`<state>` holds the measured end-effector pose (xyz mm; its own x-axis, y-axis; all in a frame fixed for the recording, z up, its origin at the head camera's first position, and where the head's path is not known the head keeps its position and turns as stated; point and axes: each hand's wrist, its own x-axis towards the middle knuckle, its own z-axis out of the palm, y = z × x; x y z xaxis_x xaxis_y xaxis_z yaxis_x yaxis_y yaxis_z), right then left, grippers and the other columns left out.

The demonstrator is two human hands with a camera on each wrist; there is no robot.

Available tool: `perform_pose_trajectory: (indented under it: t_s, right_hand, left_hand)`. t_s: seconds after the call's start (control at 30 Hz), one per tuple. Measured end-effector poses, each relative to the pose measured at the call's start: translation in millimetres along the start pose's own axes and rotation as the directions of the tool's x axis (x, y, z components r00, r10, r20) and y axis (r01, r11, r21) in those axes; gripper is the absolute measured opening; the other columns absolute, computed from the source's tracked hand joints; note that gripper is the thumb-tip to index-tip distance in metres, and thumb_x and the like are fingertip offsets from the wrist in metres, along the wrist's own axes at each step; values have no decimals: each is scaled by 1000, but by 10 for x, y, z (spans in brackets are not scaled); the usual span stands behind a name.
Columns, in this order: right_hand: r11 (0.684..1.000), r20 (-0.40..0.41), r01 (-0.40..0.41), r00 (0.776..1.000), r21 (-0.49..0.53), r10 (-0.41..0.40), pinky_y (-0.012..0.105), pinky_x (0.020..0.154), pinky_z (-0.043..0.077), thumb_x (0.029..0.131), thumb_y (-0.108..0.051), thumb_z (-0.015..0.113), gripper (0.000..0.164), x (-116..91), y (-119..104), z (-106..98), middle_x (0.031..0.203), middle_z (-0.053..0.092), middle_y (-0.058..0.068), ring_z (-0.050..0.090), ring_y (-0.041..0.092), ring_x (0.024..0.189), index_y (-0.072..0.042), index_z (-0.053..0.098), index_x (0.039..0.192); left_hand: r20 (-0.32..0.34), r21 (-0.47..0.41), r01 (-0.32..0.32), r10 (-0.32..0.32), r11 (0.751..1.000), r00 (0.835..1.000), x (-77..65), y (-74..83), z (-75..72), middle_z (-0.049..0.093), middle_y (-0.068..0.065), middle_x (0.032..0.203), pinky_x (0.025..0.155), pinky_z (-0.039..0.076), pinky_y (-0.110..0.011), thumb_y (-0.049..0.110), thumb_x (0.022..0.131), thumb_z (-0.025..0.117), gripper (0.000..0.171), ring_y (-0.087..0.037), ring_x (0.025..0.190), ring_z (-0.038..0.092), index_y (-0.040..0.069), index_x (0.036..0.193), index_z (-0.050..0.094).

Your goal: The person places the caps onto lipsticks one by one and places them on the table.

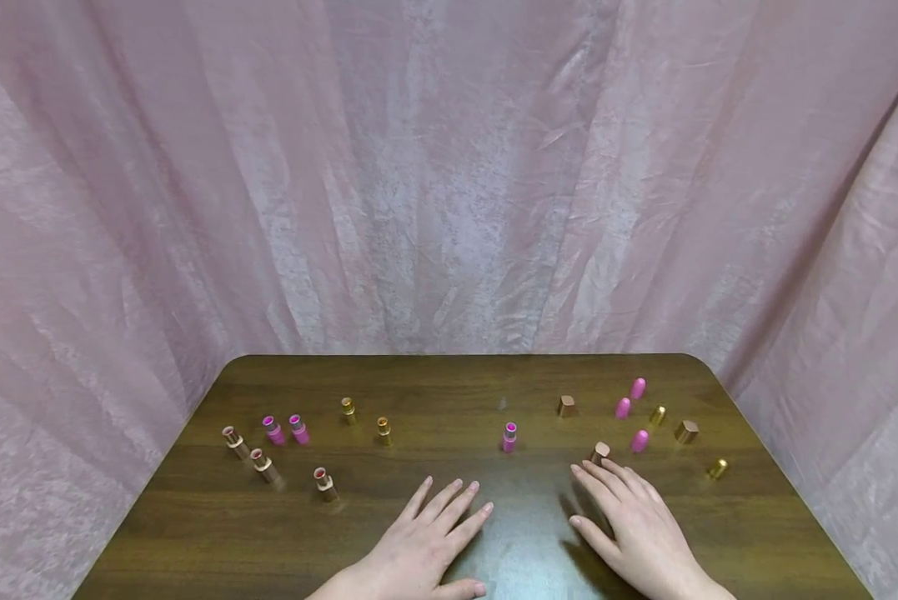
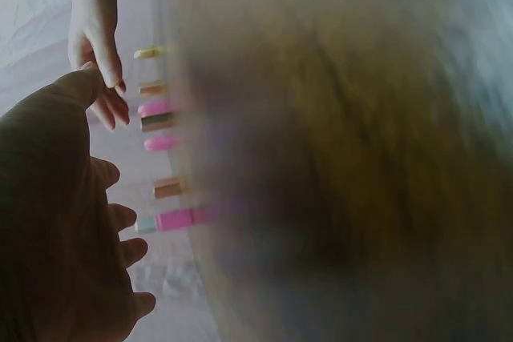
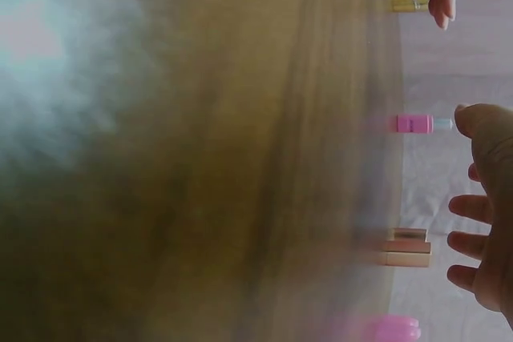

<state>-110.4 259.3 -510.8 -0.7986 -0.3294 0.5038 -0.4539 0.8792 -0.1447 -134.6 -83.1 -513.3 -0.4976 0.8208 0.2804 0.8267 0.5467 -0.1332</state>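
My left hand (image 1: 422, 542) is spread palm down at the table's front middle, holding nothing. My right hand (image 1: 636, 527) is also palm down with fingers extended, nothing in its grasp. Just beyond its fingertips stands a rose-gold cap (image 1: 601, 452), partly hidden by the fingers in the head view. An uncapped pink lipstick tube (image 1: 509, 438) stands between and beyond the hands; the right wrist view shows that pink lipstick tube (image 3: 414, 123) past the right thumb. Nearest the left hand on its left is an uncapped rose-gold lipstick tube (image 1: 325, 485).
On the left stand more uncapped tubes: rose-gold (image 1: 264, 467), pink (image 1: 298, 429) and gold (image 1: 384, 432). On the right are loose caps in pink (image 1: 639, 441), gold (image 1: 717, 469) and rose-gold (image 1: 686, 432). A pink curtain (image 1: 449, 183) hangs behind the wooden table (image 1: 449, 383).
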Motion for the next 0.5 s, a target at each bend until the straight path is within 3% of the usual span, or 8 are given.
perform_pose_trajectory:
  t_s: [0.13,0.27,0.37,0.5]
  right_hand:
    - [999,-9,-46,999,17,47,57,104,37,89,-39,78,62,-51,49,-20,142,60,7,52,34,132,-15,60,143]
    - [985,-33,-156,987,75,159,59,99,41,90,-32,78,56,-70,170,-81,137,63,9,55,35,127,-11,62,140]
    - [948,-17,-287,956,138,292,60,97,42,95,-33,74,51,-66,301,-151,136,64,12,56,38,125,-8,62,138]
    - [880,50,-438,898,184,437,61,93,45,101,-39,64,52,-36,500,-249,137,61,19,58,42,121,-4,59,141]
  left_hand:
    - [26,19,-29,29,999,999,78,83,85,39,-12,161,112,34,-60,73,99,36,81,-30,146,39,18,158,42]
    - [49,27,-58,57,998,997,174,162,126,38,-12,161,112,36,-57,72,100,32,80,-29,145,40,19,158,40]
    - [52,20,-85,84,996,995,252,212,114,38,-12,161,111,39,-55,72,101,31,79,-29,144,42,19,159,39]
    - [87,-45,-110,114,993,990,371,263,51,39,-11,160,110,41,-52,71,101,32,80,-27,143,43,19,161,35]
